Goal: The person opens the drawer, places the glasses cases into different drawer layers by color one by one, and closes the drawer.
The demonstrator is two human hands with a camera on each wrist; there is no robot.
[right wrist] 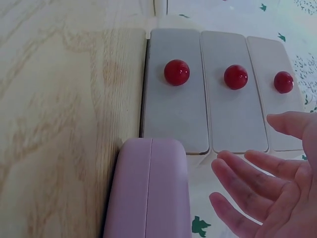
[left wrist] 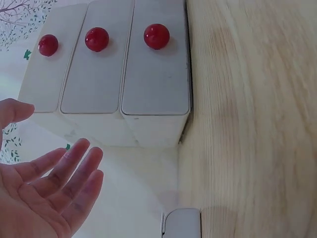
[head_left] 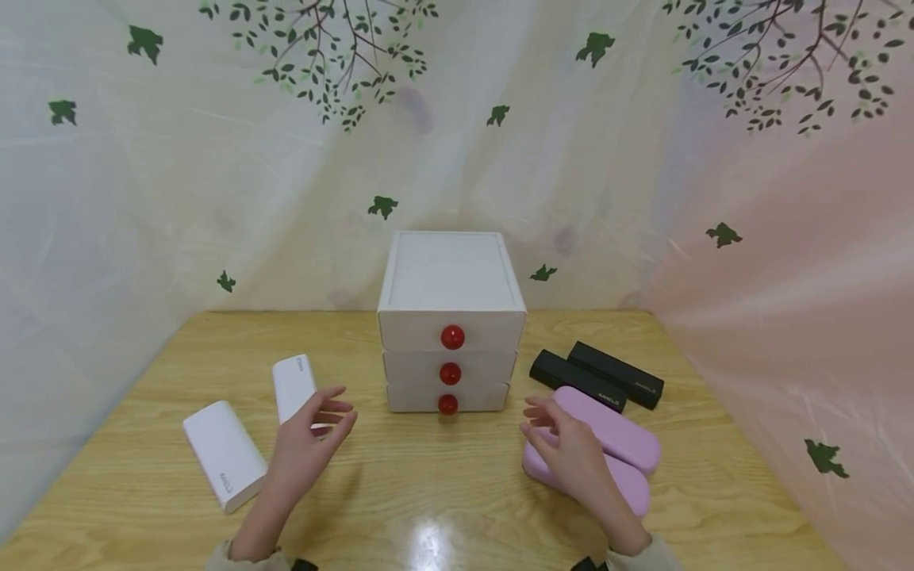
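Fingers of the left hand and the right hand are hanging loosely spread, grasping nothing. Near the left hand, a smooth white rectangular slab is lying on the light wooden table; near the right hand, a rounded pink oblong case is lying close beside its pink twin, right of a white three-drawer box with red knobs. Any low sweep of the right hand could be shoving the pink case into a black rectangular bar, since that is crowding its far side. Lengthwise, the pink case is slanting from far left to near right, its far end pointing toward the drawer box; the slab is slanting likewise, more steeply.
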